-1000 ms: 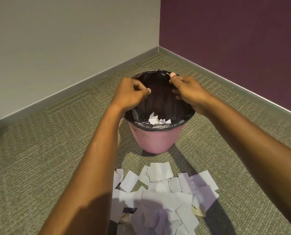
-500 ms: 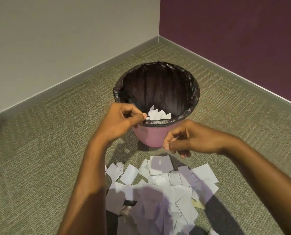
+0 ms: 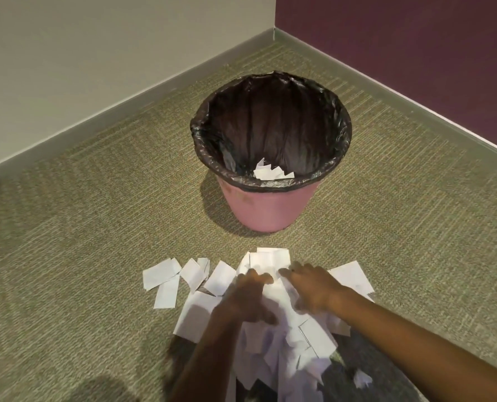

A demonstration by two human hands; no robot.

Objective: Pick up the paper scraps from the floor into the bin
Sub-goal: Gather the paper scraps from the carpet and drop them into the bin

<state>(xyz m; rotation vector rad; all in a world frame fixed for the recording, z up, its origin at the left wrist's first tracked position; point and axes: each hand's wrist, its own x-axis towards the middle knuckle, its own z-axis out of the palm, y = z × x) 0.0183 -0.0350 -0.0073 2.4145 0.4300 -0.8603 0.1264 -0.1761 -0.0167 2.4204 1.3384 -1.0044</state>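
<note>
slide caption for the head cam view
Both hands, left and right, reach into the paper scraps on the carpet before the pink bin.

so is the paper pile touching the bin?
Apart. The head view shows a strip of bare carpet between the pink bin base and the nearest scrap of the paper pile.

White paper scraps (image 3: 221,278) heaped on carpet, pink black-lined bin (image 3: 270,210) upright, perhaps nearly empty
</note>
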